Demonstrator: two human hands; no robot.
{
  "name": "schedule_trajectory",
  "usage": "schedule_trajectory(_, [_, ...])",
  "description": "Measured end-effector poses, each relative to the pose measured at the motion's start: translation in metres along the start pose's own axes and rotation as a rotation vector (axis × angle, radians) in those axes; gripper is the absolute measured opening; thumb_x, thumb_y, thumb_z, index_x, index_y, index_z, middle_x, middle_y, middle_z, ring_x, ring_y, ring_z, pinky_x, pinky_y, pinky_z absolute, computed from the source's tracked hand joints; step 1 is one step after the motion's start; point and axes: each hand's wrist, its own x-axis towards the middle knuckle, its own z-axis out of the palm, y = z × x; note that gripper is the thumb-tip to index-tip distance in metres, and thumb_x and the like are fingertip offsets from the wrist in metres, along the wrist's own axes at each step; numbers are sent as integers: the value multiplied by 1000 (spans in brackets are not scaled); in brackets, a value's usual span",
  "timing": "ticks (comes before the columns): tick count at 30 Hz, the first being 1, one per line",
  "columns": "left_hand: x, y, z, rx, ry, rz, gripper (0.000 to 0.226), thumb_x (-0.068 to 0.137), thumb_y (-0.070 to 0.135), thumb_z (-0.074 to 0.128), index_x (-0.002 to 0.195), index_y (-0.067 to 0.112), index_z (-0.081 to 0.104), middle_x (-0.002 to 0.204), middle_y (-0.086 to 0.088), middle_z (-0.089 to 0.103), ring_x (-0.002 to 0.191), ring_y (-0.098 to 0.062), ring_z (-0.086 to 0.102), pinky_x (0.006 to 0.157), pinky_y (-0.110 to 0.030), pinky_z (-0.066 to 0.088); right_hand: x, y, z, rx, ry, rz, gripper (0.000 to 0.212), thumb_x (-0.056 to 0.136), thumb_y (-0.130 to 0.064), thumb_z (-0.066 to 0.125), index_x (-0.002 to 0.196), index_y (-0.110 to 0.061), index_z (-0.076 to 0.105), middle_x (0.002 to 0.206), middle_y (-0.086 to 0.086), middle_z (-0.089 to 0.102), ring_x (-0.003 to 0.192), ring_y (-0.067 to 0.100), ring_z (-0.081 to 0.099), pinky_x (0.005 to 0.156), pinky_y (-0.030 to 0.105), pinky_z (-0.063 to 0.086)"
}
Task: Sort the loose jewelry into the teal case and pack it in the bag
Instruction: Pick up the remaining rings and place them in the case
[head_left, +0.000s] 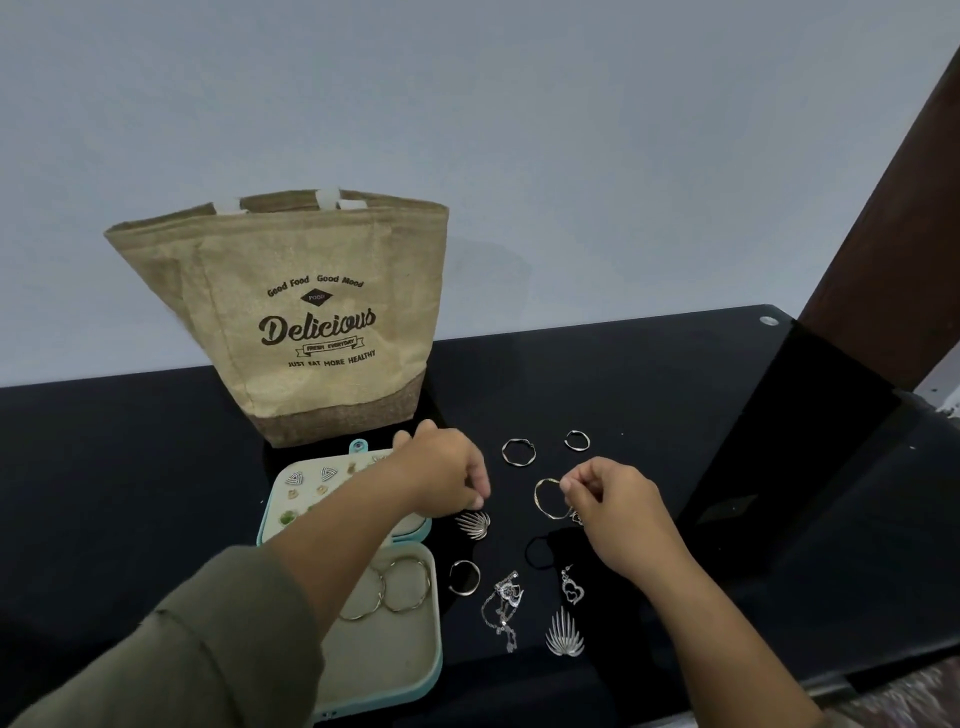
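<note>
Gold wire hoop (549, 499), pinched in the right hand (618, 509). Open teal case (395, 649) lies leftward beneath the left hand (441, 475); its grip is unclear.

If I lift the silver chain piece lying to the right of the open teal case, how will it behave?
The chain piece will probably go floppy: its thin links lie in loose curves on the black table. It looks light, and its dangling charms may swing.

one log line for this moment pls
stage: sorting | right hand: pinches gold hoop | left hand: fingertips by fan earring | teal case: open | bag: upright
</note>
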Motion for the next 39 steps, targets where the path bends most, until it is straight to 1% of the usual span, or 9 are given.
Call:
schedule_trajectory(3, [-22,-4,3,145,-36,99,11,82,41,73,91,35,73,89,15,54,104,-12,33,91,-32,28,-6,2,3,-11,-20,-22,16,96,-28,54,83,-24,62,73,-6,65,61,3,54,50,10,40])
schedule_trajectory(9, [-45,-3,17,320,20,194,27,82,52,68,104,37,72,99,17,46,108,-12,33,96,-35,28,-21,-1,13,-17,-54,-59,16,96,-27,55,82,-24,61,70,-4,65,53,3,50,47,10,40])
schedule_trajectory(13, [-45,8,24,508,80,198,22,92,41,58,102,27,72,111,11,53,109,-18,37,94,-40,34,-27,-3,16,-28,-48,-71,16,96,-26,55,81,-24,61,70,-3,65,54,3,50,49,12,41])
schedule_trajectory(18, [-46,14,37,565,164,161,22,93,31,45,96,19,63,106,1,51,106,-23,39,82,-38,29,-30,-4,19,-60,-36,-73,15,95,-26,55,81,-24,61,69,-5,63,55,3,52,50,10,41])
schedule_trajectory(21, [-45,12,40,474,168,124,26,92,37,45,98,21,64,107,1,50,106,-23,38,89,-39,30,-30,-2,21,-80,-35,-68,14,95,-27,56,82,-25,61,70,-4,64,58,5,55,51,14,41])
schedule_trajectory(25, [-45,15,46,59,243,-31,21,88,43,47,91,31,64,104,8,49,107,-17,37,94,-40,28,-32,1,20,-50,-2,-62,15,95,-26,56,81,-25,61,70,-6,65,57,4,55,51,11,42])
schedule_trajectory(29, [-42,20,50,-22,202,-109,26,92,44,40,95,30,62,108,7,48,111,-19,36,93,-39,25,-34,1,18,42,22,-48,14,95,-24,57,82,-23,63,71,-5,65,55,2,52,50,11,41])
schedule_trajectory(34, [-41,21,49,-154,101,-71,26,100,43,34,96,34,58,107,9,46,115,-16,33,91,-35,19,-35,2,19,72,37,-51,15,95,-24,58,80,-25,62,72,-4,67,58,5,55,52,12,42])
schedule_trajectory(39, [-42,18,48,-185,158,-33,19,98,44,43,92,38,60,98,15,44,109,-10,31,87,-33,15,-35,5,19,62,48,-69,16,95,-24,58,79,-26,61,72,-3,66,56,4,52,52,13,42])
